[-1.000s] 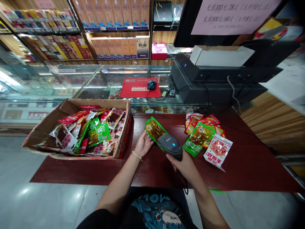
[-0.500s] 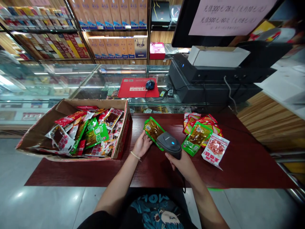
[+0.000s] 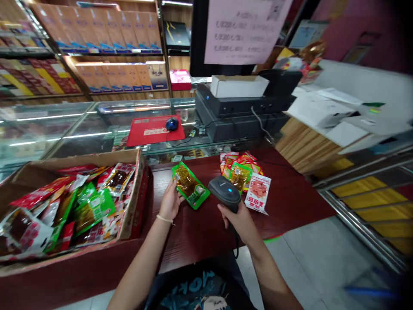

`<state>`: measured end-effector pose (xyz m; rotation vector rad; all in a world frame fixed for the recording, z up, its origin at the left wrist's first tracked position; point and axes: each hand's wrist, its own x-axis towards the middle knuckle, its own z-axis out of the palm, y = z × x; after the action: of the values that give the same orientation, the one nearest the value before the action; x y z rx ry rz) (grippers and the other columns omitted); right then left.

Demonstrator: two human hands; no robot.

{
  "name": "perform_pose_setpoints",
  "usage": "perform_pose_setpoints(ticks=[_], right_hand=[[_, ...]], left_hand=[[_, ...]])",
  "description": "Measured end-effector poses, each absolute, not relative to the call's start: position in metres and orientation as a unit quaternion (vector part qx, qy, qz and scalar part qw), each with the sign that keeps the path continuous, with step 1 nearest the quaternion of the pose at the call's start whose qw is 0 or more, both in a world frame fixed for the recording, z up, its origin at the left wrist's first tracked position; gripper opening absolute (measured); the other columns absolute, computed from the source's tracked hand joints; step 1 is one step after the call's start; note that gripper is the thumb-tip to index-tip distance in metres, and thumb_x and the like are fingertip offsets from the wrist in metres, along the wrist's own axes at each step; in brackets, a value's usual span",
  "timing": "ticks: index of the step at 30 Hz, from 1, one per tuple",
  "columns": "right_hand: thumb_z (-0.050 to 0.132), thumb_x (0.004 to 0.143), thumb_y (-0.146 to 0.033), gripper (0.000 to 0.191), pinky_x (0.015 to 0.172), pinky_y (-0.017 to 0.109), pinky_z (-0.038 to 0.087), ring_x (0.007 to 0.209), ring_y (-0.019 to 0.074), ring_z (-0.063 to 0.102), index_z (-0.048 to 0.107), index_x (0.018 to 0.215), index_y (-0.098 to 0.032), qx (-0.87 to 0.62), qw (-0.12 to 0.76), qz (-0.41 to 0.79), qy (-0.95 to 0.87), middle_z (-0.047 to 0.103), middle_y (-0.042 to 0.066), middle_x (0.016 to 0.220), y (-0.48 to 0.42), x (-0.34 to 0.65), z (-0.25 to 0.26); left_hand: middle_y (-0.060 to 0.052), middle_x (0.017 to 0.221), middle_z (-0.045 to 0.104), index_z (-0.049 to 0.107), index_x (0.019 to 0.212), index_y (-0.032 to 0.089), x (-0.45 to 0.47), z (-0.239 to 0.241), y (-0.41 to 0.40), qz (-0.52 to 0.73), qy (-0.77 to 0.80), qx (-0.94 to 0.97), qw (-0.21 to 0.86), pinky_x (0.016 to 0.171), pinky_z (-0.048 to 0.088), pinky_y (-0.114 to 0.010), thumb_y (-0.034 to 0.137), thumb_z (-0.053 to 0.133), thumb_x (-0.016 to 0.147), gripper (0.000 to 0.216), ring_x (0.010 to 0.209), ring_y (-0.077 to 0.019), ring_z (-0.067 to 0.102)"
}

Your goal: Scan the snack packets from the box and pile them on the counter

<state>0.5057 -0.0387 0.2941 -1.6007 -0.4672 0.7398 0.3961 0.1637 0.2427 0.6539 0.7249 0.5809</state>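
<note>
My left hand [image 3: 171, 202] is closed on the left edge of a green-bordered snack packet [image 3: 191, 185] with a clear front, tilted over the dark red table [image 3: 196, 234]. In my right hand [image 3: 241, 221] is a black barcode scanner [image 3: 225, 190] with a blue light on top. Its head is just right of the packet, apart from it. Behind the scanner lie several red snack packets [image 3: 245, 157], another green packet [image 3: 240, 173] and a white and red packet [image 3: 259, 193]. The scanner partly hides that second green packet.
An open cardboard box [image 3: 138, 198] full of snack packets stands on the left. Beyond the table is a glass counter [image 3: 77, 129] with a red mouse pad [image 3: 142, 133], a mouse [image 3: 172, 124] and a monitor [image 3: 196, 43]. A metal railing [image 3: 361, 224] stands at the right.
The view has swung to the right. The scanner has moved off the packet, which now shows whole, and sits to its right, over part of the other green packet.
</note>
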Motion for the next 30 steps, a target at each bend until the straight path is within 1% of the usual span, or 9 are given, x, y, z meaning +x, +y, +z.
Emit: perform_pose_setpoints(ticks=[2,6,9,11,15,17,21,25,30], right_hand=[[0.072,0.076,-0.045,0.033,0.039,0.022,0.037,0.036,0.0094,0.043,0.053,0.089,-0.021,-0.687,0.639,0.296,-0.179,0.051,-0.008,0.047,-0.054,0.520,0.298],[0.076,0.072,-0.047,0.037,0.039,0.023,0.038,0.037,0.0096,0.045,0.053,0.082,-0.021,-0.691,0.674,0.235,-0.117,0.053,-0.007,0.051,-0.091,0.549,0.306],[0.078,0.069,-0.049,0.040,0.038,0.023,0.039,0.037,0.0102,0.046,0.051,0.078,-0.021,-0.690,0.693,0.197,-0.066,0.054,-0.006,0.052,-0.117,0.567,0.309],[0.079,0.069,-0.048,0.040,0.038,0.023,0.039,0.037,0.0099,0.046,0.051,0.077,-0.021,-0.683,0.707,0.178,-0.038,0.054,-0.006,0.053,-0.133,0.576,0.310],[0.078,0.072,-0.045,0.037,0.038,0.021,0.038,0.037,0.0084,0.045,0.052,0.078,-0.020,-0.663,0.733,0.151,-0.016,0.053,-0.006,0.053,-0.157,0.587,0.309],[0.078,0.072,-0.045,0.037,0.037,0.021,0.038,0.037,0.0085,0.045,0.052,0.078,-0.020,-0.659,0.736,0.152,-0.009,0.053,-0.006,0.053,-0.165,0.591,0.309],[0.079,0.069,-0.047,0.039,0.037,0.022,0.039,0.037,0.0092,0.045,0.053,0.078,-0.020,-0.658,0.735,0.164,0.004,0.054,-0.006,0.053,-0.170,0.596,0.307],[0.079,0.069,-0.047,0.039,0.037,0.022,0.039,0.038,0.0095,0.045,0.053,0.076,-0.020,-0.652,0.737,0.176,0.002,0.054,-0.005,0.053,-0.169,0.600,0.306],[0.080,0.068,-0.046,0.038,0.037,0.022,0.039,0.037,0.0096,0.045,0.054,0.079,-0.020,-0.651,0.737,0.181,0.004,0.055,-0.005,0.052,-0.165,0.602,0.302]], left_hand=[[0.000,0.100,0.070,0.058,0.110,0.026,0.417,0.255,0.162,0.288,0.343,0.372,0.813,0.065,0.052,-0.025,0.029,0.069,0.077,0.035,0.075,-0.0135,0.065],[-0.001,0.084,0.069,0.062,0.097,0.019,0.476,0.270,0.146,0.260,0.306,0.473,0.784,0.068,0.050,-0.025,0.018,0.073,0.070,0.029,0.073,-0.0146,0.064],[-0.003,0.081,0.068,0.065,0.085,0.017,0.524,0.269,0.119,0.216,0.257,0.543,0.770,0.076,0.048,-0.026,0.013,0.076,0.067,0.021,0.076,-0.0163,0.062],[-0.004,0.086,0.068,0.067,0.085,0.019,0.552,0.265,0.098,0.219,0.234,0.575,0.753,0.085,0.046,-0.028,0.010,0.076,0.066,0.022,0.087,-0.0191,0.063],[-0.005,0.113,0.066,0.067,0.103,0.028,0.588,0.253,0.064,0.236,0.192,0.622,0.722,0.103,0.038,-0.035,0.010,0.073,0.070,0.038,0.120,-0.0267,0.053],[-0.007,0.122,0.063,0.067,0.107,0.027,0.599,0.247,0.055,0.250,0.170,0.631,0.715,0.110,0.031,-0.040,0.009,0.071,0.071,0.040,0.128,-0.0293,0.046],[-0.011,0.113,0.064,0.069,0.102,0.024,0.613,0.238,0.049,0.291,0.179,0.637,0.691,0.113,0.024,-0.044,0.010,0.070,0.072,0.033,0.127,-0.0312,0.044],[-0.011,0.113,0.061,0.067,0.101,0.024,0.625,0.234,0.046,0.292,0.198,0.687,0.635,0.114,0.018,-0.047,0.016,0.068,0.075,0.027,0.127,-0.0314,0.042],[-0.012,0.113,0.059,0.067,0.103,0.024,0.626,0.234,0.048,0.295,0.184,0.737,0.579,0.111,0.021,-0.044,0.023,0.068,0.078,0.025,0.122,-0.0307,0.044]])
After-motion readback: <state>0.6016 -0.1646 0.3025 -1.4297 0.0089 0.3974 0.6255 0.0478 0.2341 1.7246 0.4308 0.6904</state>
